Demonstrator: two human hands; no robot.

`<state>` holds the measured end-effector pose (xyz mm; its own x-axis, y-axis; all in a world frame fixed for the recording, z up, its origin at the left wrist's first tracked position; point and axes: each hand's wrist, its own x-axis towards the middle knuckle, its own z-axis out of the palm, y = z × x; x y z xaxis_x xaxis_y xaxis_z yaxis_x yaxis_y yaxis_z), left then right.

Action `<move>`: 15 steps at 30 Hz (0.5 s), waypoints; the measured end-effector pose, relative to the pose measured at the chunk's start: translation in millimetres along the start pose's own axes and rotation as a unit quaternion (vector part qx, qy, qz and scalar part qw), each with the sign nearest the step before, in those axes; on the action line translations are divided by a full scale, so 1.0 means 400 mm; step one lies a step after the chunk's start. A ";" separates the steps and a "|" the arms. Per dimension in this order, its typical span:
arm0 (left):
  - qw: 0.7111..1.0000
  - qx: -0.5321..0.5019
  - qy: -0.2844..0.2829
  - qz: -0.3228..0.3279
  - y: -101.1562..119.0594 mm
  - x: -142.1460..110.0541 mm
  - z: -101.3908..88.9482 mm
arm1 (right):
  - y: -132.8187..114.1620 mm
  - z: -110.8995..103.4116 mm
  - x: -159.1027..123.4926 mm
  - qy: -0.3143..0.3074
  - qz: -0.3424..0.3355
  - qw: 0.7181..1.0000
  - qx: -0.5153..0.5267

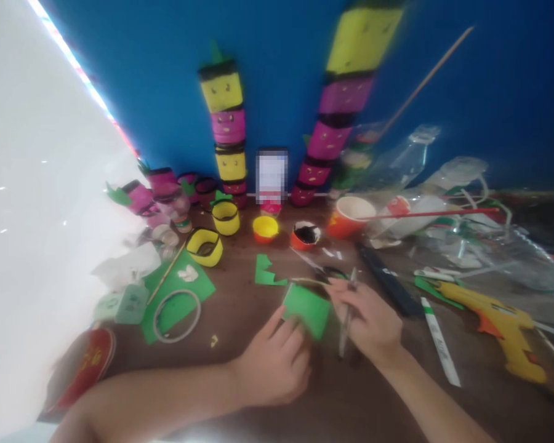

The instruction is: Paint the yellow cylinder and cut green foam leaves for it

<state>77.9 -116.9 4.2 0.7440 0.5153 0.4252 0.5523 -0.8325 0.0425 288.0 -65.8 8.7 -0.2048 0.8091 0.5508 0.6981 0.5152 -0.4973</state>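
My left hand (277, 357) pinches the lower left edge of a small green paper piece (308, 309), its fingers curled. Just right of the paper, my right hand (367, 317) is closed around a slender grey pen-like tool (345, 335); blur hides its exact kind. A thin pale stick (311, 281) reaches from that hand's fingertips over the paper's top edge; I cannot tell whether the fingers grip it. Beyond the paper lies a notched green paper scrap (264, 272). Black-handled scissors (330, 272) lie partly hidden behind my right hand.
On the right are a yellow glue gun (498, 326), a white marker (441, 344), a black case (390, 280) and clear plastic bottles (512, 258). Paint cups (306, 235) stand ahead. Left are a tape roll (198, 320) and green sheet (205, 284). Stacked face cups (228, 126) line the blue wall.
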 end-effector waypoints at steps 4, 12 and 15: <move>1.000 0.014 0.017 -0.004 0.010 -0.007 0.007 | -0.006 -0.015 0.003 -0.187 -0.146 0.971 0.027; 0.998 0.035 0.005 -0.045 0.009 -0.005 -0.001 | -0.027 -0.027 0.019 -0.241 -0.123 0.961 0.063; 0.998 0.018 -0.019 -0.058 0.005 -0.003 -0.003 | -0.032 -0.034 0.024 -0.194 -0.124 0.972 0.051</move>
<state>77.6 -119.6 4.9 0.6877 0.6152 0.3855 0.6477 -0.7598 0.0571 286.5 -68.4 29.5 -0.6150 0.6922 0.3777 0.5274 0.7171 -0.4556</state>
